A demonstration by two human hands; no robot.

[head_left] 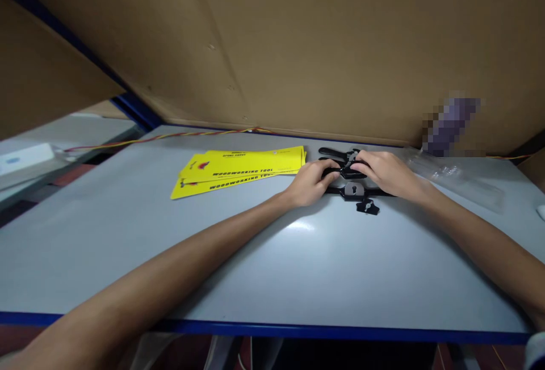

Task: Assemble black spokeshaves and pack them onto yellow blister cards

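Both of my hands reach to a group of black spokeshaves on the grey table. My left hand (310, 183) has its thumb and fingers closed on the left handle of one spokeshave (352, 175). On the other end of that tool, my right hand (385, 170) is closed too, its fingertips near the middle. Behind it lies another black spokeshave (333, 154), partly covered by my right hand. A further spokeshave with a grey blade (354, 190) rests in front, its handles passing close to both hands. Nearer to me is a small black winged cap piece (368, 207).
Yellow printed cards (238, 168) lie overlapped left of my hands. Clear plastic sleeves (460, 180) lie at the right, beside a pixelated purple object (453, 126). A cardboard wall (298, 46) rises behind the table (255, 268). A red-yellow cable (179, 134) runs along the back.
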